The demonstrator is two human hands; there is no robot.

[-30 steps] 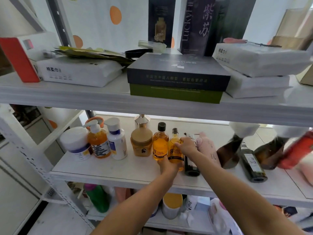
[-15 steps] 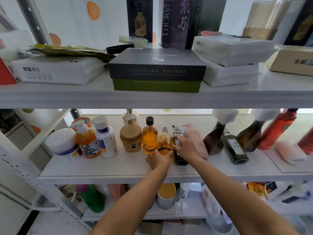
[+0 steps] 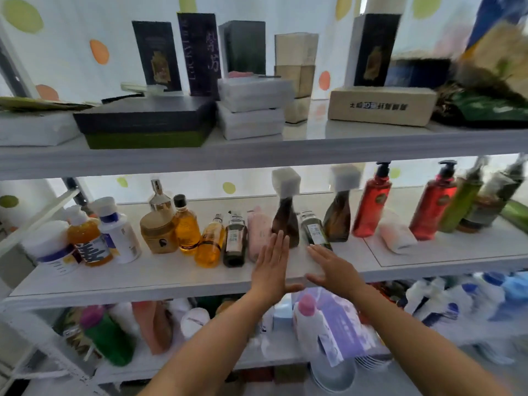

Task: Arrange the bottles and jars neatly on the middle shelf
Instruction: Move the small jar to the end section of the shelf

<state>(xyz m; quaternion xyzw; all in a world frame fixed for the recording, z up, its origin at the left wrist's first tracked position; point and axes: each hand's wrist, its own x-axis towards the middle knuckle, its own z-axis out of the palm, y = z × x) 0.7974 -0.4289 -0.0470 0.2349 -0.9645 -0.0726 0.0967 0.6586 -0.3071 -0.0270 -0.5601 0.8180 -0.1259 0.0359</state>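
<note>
Both hands hang flat over the front of the white middle shelf (image 3: 171,274), fingers straight and holding nothing. The left hand (image 3: 271,267) has its fingertips in front of the foot of an upright brown bottle with a white square cap (image 3: 285,215). The right hand (image 3: 333,270) reaches to the base of a lying dark green glass bottle with a white label (image 3: 315,230). Whether either hand touches its bottle I cannot tell.

Upright at the left are a white tub with a purple band (image 3: 51,247), a pump bottle of orange liquid (image 3: 85,238), a white bottle with a blue collar (image 3: 118,232), a gold jar (image 3: 158,232) and a black-capped bottle of amber liquid (image 3: 185,227).

Next, side by side, lie a small amber bottle (image 3: 210,241), a second dark green bottle (image 3: 235,238) and a pink tube (image 3: 258,232). Their long axes run front to back, and the two bottles have their caps toward the rear. Further right stand two pump bottles of red liquid (image 3: 371,207).
</note>
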